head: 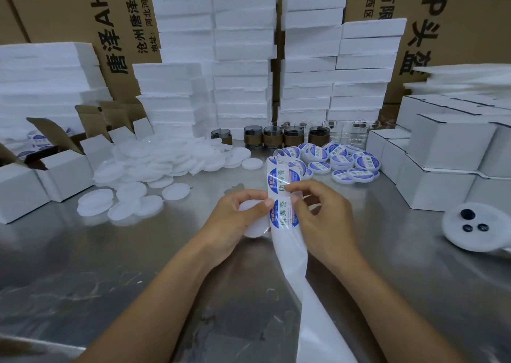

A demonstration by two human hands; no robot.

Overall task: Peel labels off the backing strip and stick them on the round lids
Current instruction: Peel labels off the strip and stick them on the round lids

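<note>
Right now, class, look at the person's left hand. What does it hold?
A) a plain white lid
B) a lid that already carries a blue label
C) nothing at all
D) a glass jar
A: the left hand grips a plain white lid with no label on its face, while the right hand pinches the label strip beside it.

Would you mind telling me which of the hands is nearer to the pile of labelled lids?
Right. The right hand is just in front of the labelled lids, pinching the backing strip; the left hand, holding a blank lid, sits further to their left.
</note>
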